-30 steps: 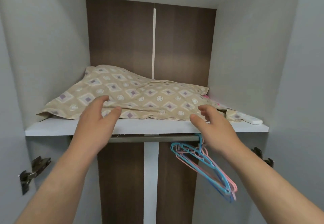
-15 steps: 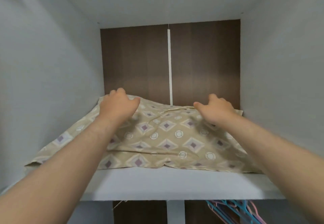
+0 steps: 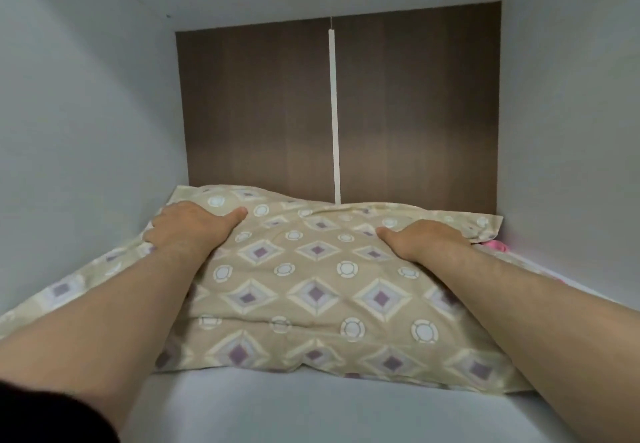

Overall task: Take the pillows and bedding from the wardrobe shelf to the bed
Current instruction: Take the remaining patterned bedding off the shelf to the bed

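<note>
Both hands, left hand (image 3: 188, 229) and right hand (image 3: 427, 240), curl round the patterned pillow (image 3: 311, 290) on the wardrobe shelf (image 3: 311, 408); no writing shows.

Your left hand (image 3: 188, 229) and right hand (image 3: 424, 240) fingers hidden behind the pillow (image 3: 311, 290). Pink thing (image 3: 496, 245) right of pillow mostly covered, can't identify. Pillow's left flap blurred.

Home bedroom wardrobe: white shelf (image 3: 311, 408), brown back panel (image 3: 259, 113), patterned pillow (image 3: 311, 286).
</note>
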A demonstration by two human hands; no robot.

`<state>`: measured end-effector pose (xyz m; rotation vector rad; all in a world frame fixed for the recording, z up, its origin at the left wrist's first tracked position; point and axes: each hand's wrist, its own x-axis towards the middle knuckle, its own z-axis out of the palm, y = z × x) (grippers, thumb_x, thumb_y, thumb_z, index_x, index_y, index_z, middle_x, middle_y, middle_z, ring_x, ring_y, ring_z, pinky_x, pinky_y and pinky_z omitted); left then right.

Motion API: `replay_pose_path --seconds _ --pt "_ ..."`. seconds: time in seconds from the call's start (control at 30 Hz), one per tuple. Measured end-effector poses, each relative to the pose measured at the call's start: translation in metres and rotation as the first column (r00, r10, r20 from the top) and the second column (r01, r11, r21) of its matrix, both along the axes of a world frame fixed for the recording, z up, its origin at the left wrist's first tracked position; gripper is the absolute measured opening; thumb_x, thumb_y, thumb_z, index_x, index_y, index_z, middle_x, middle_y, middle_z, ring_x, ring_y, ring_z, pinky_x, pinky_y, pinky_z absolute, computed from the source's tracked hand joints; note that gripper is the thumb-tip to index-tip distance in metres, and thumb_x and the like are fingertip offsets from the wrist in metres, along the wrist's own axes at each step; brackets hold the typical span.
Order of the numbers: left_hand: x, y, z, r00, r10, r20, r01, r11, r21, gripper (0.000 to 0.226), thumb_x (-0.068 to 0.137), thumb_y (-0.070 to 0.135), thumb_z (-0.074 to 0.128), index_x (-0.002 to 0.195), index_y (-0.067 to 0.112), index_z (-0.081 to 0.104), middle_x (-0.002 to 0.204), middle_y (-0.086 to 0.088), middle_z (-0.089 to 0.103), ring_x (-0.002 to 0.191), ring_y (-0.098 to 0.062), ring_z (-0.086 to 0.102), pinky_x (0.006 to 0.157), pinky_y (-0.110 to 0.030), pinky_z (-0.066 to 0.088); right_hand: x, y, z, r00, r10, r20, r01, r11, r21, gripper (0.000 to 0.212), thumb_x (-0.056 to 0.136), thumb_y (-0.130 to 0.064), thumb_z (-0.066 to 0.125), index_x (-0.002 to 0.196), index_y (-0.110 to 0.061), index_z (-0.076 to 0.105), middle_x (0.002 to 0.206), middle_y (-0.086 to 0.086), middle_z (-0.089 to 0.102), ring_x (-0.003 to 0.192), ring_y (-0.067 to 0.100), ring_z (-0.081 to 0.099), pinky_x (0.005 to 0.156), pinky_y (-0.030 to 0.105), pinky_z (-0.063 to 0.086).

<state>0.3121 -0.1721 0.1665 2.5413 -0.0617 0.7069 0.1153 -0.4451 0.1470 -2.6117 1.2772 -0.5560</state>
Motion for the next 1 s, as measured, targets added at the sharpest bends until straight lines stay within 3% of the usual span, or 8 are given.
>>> replay_pose_path --seconds 0.13,0.33,0.47,0.67,0.83,1.0 --pt "-0.002 -0.002 -0.008 0.994 -0.059 0.089 0.060 0.998 -0.005 0.102 0.046 0.095 0.039 0.102 0.014 0.066 0.107 -0.010 0.069 0.100 -0.033 0.063 0.083 -0.038 0.048 0.000 -0.008 -0.005 0.999 0.040 0.011 -0.040 0.999 -0.010 0.083 0.076 -0.081 0.032 0.116 -0.016 0.065 0.123 0.005 0.065 0.113 0.029 0.059 0.096 0.043 0.045" --pt "-0.011 0.004 -0.011 0.979 -0.181 0.094 0.190 0.977 -0.093 0.059 0.066 0.074 0.058 0.082 0.017 0.057 0.083 -0.004 0.066 0.077 -0.028 0.059 0.065 -0.033 0.042 -0.003 -0.004 -0.005 0.985 0.029 0.170 -0.033 0.999 0.023 0.063 0.070 -0.074 0.055 0.089 -0.015 0.062 0.094 0.003 0.067 0.088 0.027 0.062 0.079 0.040 0.053" --pt "-0.018 0.013 -0.018 0.963 -0.242 0.123 0.258 0.955 -0.146 0.050 0.073 0.068 0.059 0.075 0.019 0.048 0.078 -0.003 0.060 0.072 -0.026 0.053 0.063 -0.033 0.039 -0.012 0.011 -0.009 0.968 0.028 0.250 -0.019 0.999 -0.036 0.053 0.076 -0.071 0.053 0.078 -0.018 0.053 0.080 0.001 0.062 0.080 0.026 0.060 0.075 0.040 0.051" --pt "-0.023 0.022 -0.020 0.935 -0.316 0.159 0.343 0.919 -0.195 0.047 0.076 0.063 0.058 0.074 0.018 0.047 0.086 -0.008 0.067 0.082 -0.031 0.063 0.065 -0.033 0.044 -0.031 0.038 -0.011 0.931 0.006 0.365 0.037 0.993 -0.110 0.057 0.077 -0.073 0.050 0.088 -0.017 0.056 0.090 0.006 0.067 0.084 0.029 0.062 0.078 0.042 0.052" --pt "-0.030 0.031 -0.004 0.894 -0.363 0.263 0.432 0.857 -0.283 0.044 0.079 0.059 0.059 0.071 0.019 0.044 0.088 -0.011 0.067 0.081 -0.032 0.062 0.065 -0.034 0.045 -0.064 0.069 0.033 0.851 0.045 0.524 0.093 0.968 -0.235 0.053 0.076 -0.070 0.056 0.076 -0.018 0.052 0.074 0.003 0.062 0.070 0.027 0.058 0.073 0.046 0.052" --pt "-0.063 0.049 0.033 0.858 -0.359 0.368 0.489 0.791 -0.368 0.048 0.078 0.061 0.061 0.083 0.015 0.049 0.090 -0.010 0.063 0.078 -0.029 0.055 0.066 -0.035 0.040 -0.114 0.106 0.077 0.798 0.073 0.598 0.158 0.932 -0.325 0.051 0.078 -0.067 0.058 0.075 -0.017 0.050 0.066 0.001 0.058 0.062 0.020 0.053 0.064 0.040 0.047"
